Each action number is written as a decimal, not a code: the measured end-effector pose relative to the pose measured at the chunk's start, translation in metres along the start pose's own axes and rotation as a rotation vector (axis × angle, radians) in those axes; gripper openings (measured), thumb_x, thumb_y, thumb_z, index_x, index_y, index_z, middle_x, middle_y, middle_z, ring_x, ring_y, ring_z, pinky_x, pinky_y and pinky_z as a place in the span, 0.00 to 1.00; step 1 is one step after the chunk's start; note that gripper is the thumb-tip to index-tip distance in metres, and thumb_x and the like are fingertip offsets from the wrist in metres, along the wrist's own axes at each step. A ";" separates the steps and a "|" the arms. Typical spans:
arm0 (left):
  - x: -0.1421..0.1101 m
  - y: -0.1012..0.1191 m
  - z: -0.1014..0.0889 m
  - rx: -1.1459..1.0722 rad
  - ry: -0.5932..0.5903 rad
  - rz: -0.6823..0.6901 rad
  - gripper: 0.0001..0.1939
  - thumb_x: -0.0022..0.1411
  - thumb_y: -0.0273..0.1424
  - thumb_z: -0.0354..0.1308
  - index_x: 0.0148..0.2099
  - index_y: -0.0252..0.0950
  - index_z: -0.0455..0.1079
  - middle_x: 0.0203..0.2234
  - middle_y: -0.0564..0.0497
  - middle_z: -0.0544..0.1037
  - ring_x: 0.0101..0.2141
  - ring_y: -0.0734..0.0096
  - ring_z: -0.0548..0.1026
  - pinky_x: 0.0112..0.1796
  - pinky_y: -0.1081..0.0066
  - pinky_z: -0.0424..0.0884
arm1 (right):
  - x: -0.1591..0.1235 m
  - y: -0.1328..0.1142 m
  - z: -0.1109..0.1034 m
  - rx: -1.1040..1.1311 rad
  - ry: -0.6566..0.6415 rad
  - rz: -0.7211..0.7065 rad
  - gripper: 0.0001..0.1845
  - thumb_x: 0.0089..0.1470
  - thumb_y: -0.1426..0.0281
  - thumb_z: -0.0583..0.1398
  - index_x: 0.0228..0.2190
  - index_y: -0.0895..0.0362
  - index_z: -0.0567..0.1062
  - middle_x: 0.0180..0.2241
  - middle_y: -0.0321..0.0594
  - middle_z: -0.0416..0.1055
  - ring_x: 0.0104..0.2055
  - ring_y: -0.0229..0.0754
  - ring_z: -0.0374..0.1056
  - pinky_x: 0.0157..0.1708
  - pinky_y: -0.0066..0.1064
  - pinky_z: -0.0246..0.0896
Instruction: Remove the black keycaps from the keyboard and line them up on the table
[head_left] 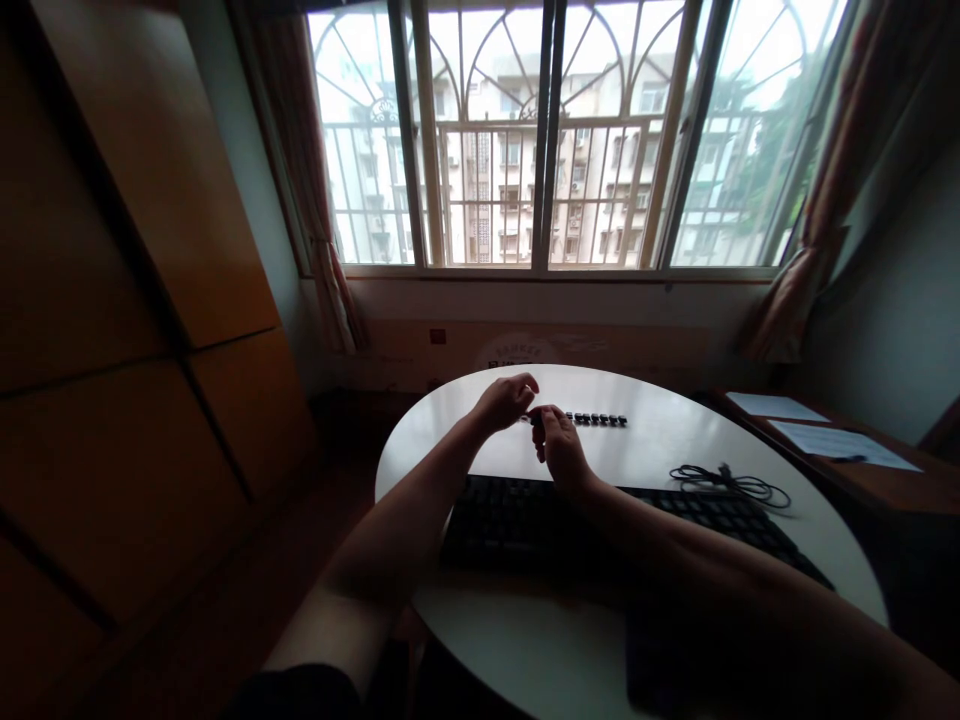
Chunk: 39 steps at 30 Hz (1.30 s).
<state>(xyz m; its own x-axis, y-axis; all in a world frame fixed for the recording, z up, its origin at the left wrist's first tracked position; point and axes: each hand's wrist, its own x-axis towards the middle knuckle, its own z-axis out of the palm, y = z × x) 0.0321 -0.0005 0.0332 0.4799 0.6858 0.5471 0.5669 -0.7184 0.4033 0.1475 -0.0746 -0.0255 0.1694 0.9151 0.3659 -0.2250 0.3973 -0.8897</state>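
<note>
My left hand (504, 402) and my right hand (557, 443) meet above the round white table (675, 440), fingers curled in a pinch around a small dark thing I cannot make out. Just beyond them a short row of dark keycaps (598, 419) lies on the tabletop. A black keyboard (720, 520) lies under my forearms, nearer to me.
A coiled black cable (731, 484) rests on the table right of the hands. White papers (840, 444) lie on a wooden surface at the right. A wooden cabinet (150, 300) fills the left side. A barred window (555, 140) with curtains is ahead.
</note>
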 end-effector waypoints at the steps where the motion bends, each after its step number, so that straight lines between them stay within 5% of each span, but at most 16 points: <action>1: -0.001 0.003 0.001 -0.026 -0.028 0.008 0.15 0.59 0.27 0.46 0.41 0.34 0.74 0.19 0.55 0.72 0.21 0.72 0.70 0.28 0.73 0.65 | 0.001 0.001 -0.001 -0.008 -0.001 -0.007 0.14 0.57 0.59 0.54 0.30 0.56 0.70 0.16 0.28 0.59 0.16 0.32 0.52 0.13 0.22 0.46; 20: 0.000 -0.012 0.007 0.041 0.031 0.090 0.13 0.64 0.36 0.52 0.38 0.34 0.74 0.19 0.56 0.72 0.21 0.74 0.68 0.27 0.75 0.61 | -0.002 -0.002 0.003 0.061 -0.014 0.070 0.25 0.55 0.48 0.55 0.22 0.56 0.69 0.10 0.26 0.50 0.11 0.31 0.45 0.11 0.25 0.39; 31: 0.000 -0.016 0.009 0.006 0.040 0.040 0.09 0.61 0.28 0.58 0.45 0.36 0.72 0.34 0.51 0.79 0.26 0.74 0.75 0.33 0.73 0.70 | -0.003 -0.002 0.003 0.041 -0.061 0.062 0.23 0.57 0.50 0.55 0.22 0.55 0.69 0.10 0.27 0.51 0.11 0.32 0.46 0.11 0.25 0.40; 39: 0.000 -0.019 0.010 0.017 0.059 0.037 0.09 0.62 0.28 0.58 0.46 0.37 0.69 0.33 0.52 0.79 0.25 0.75 0.75 0.32 0.73 0.70 | -0.004 0.000 0.005 0.045 -0.109 0.038 0.24 0.55 0.49 0.57 0.21 0.55 0.70 0.10 0.25 0.48 0.12 0.32 0.45 0.12 0.26 0.39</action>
<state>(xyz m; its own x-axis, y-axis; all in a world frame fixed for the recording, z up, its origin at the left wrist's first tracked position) 0.0279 0.0139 0.0181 0.4605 0.6502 0.6043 0.5607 -0.7409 0.3699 0.1425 -0.0784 -0.0255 0.0550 0.9305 0.3621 -0.2722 0.3629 -0.8912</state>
